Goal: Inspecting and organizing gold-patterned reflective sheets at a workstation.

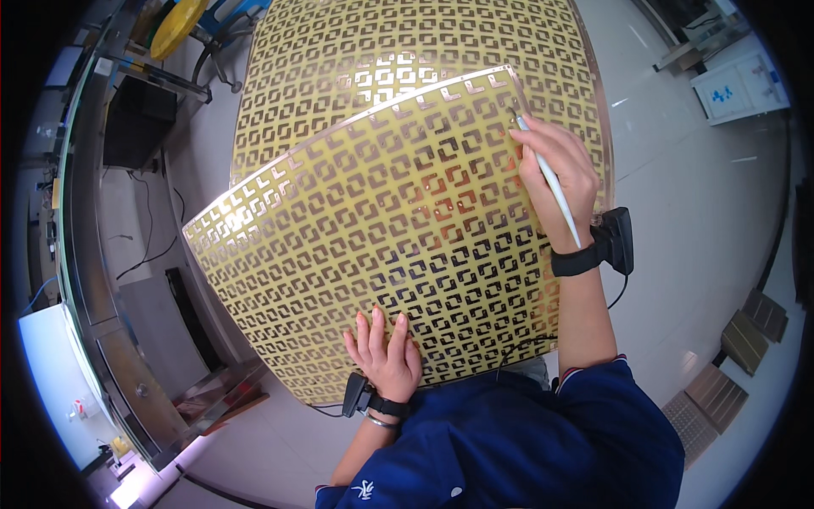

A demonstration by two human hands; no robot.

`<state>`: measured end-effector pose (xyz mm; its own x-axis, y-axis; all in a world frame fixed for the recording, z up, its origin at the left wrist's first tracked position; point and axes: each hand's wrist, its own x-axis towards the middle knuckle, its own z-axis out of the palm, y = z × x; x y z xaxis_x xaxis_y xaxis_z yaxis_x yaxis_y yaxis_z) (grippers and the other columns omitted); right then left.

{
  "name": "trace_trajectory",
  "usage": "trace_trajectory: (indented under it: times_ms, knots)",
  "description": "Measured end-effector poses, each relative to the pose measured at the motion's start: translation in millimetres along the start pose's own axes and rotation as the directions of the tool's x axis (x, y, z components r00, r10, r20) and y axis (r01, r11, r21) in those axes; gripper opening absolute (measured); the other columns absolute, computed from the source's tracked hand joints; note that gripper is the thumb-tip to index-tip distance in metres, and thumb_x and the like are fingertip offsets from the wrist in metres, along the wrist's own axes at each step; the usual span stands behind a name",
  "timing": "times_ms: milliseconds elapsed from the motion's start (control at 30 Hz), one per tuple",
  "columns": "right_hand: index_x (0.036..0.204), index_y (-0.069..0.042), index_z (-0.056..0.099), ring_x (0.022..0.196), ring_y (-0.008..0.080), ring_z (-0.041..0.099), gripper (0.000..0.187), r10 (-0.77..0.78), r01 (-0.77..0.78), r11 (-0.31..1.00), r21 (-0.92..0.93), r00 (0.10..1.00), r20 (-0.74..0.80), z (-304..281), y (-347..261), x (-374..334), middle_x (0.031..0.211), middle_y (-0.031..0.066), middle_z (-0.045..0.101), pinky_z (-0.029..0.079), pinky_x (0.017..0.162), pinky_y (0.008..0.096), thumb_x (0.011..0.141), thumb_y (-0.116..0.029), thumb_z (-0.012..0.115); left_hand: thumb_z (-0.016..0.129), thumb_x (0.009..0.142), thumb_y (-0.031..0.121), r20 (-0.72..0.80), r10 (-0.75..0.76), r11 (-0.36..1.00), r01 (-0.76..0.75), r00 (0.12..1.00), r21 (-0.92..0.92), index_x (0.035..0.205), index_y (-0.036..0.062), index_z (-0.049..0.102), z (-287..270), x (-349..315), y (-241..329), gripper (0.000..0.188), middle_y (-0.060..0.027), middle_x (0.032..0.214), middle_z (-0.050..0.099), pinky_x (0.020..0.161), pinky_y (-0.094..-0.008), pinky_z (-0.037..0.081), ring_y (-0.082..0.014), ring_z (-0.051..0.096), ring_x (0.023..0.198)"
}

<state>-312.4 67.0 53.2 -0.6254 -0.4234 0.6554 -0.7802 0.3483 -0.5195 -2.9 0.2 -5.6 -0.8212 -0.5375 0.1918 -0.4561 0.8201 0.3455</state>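
A large yellow panel [339,216] with rows of shiny metallic L-shaped patches lies in front of me, one corner at the upper right. My left hand [387,358] rests flat on its near part, fingers spread, holding nothing. Near the far right corner, my right hand [561,165] grips a slim pale brush-like pen [553,188] between thumb and fingers. Its dark tip meets or hovers just over the patches; I cannot tell which. The tapered rear end points back toward my wrist. Both wrists wear black straps with small devices.
Beneath and beyond it extends another similarly patterned yellow sheet [297,51]. To the left are a glass-edged workbench [80,204], a black box [140,123] and cables. A yellow round stool seat [176,27] stands far left. Brown patterned panels [716,397] lie on the floor at right, below a white cabinet [742,85].
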Motion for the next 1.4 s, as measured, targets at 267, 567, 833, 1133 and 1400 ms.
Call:
trace_trajectory:
  times_ms: [267, 567, 833, 1133, 1400]
  knots:
    - [0.088, -0.007, 0.069, 0.086, 0.0259, 0.062, 0.023, 0.027, -0.027, 0.999, -0.032, 1.000, 0.007, 1.8, 1.0, 0.9, 0.096, 0.0101, 0.066, 0.050, 0.076, 0.0333, 0.068, 0.004, 0.064, 0.053, 0.080, 0.010, -0.009, 0.002, 1.000, -0.003, 1.000, -0.008, 0.119, 0.0118, 0.055, 0.2, -0.3, -0.4, 0.039, -0.0156, 0.136, 0.041, 0.109, -0.0524, 0.015, -0.0360, 0.030, 0.131]
    - [0.088, -0.007, 0.069, 0.086, 0.0258, 0.063, 0.023, 0.002, -0.002, 1.000, 0.005, 1.000, -0.006, -2.0, 0.8, -2.1, 0.094, 0.0098, 0.067, 0.051, 0.076, 0.0338, 0.068, 0.003, 0.065, 0.053, 0.080, 0.009, -0.008, 0.006, 1.000, -0.006, 1.000, 0.001, 0.119, 0.0114, 0.055, -0.7, -0.9, 0.4, 0.039, -0.0155, 0.137, 0.040, 0.109, -0.0520, 0.015, -0.0358, 0.030, 0.131]
    - [0.088, -0.007, 0.069, 0.086, 0.0256, 0.062, 0.023, 0.014, -0.014, 1.000, -0.015, 1.000, 0.000, 0.6, 0.4, -0.5, 0.095, 0.0097, 0.066, 0.050, 0.076, 0.0329, 0.069, 0.004, 0.064, 0.053, 0.080, 0.009, -0.013, 0.009, 1.000, -0.009, 1.000, -0.009, 0.120, 0.0114, 0.055, 0.4, -0.7, -0.2, 0.040, -0.0154, 0.137, 0.040, 0.109, -0.0522, 0.015, -0.0363, 0.030, 0.131]
    - [0.089, -0.007, 0.069, 0.086, 0.0252, 0.062, 0.023, 0.007, -0.007, 1.000, 0.013, 1.000, -0.004, -1.0, 1.5, -1.9, 0.096, 0.0097, 0.066, 0.050, 0.075, 0.0325, 0.069, 0.004, 0.064, 0.053, 0.080, 0.010, -0.012, 0.015, 1.000, -0.015, 1.000, 0.006, 0.120, 0.0117, 0.055, 0.8, -1.8, -1.1, 0.040, -0.0154, 0.137, 0.040, 0.109, -0.0521, 0.015, -0.0366, 0.030, 0.131]
    - [0.091, -0.007, 0.069, 0.089, 0.0259, 0.062, 0.023, -0.029, 0.029, 1.000, -0.011, 0.999, 0.035, -3.0, -1.3, -0.3, 0.097, 0.0107, 0.066, 0.051, 0.078, 0.0325, 0.070, 0.003, 0.064, 0.054, 0.080, 0.011, 0.002, 0.000, 1.000, 0.000, 1.000, 0.007, 0.120, 0.0130, 0.055, -1.1, -1.4, -1.0, 0.039, -0.0148, 0.136, 0.040, 0.108, -0.0526, 0.015, -0.0356, 0.031, 0.130]
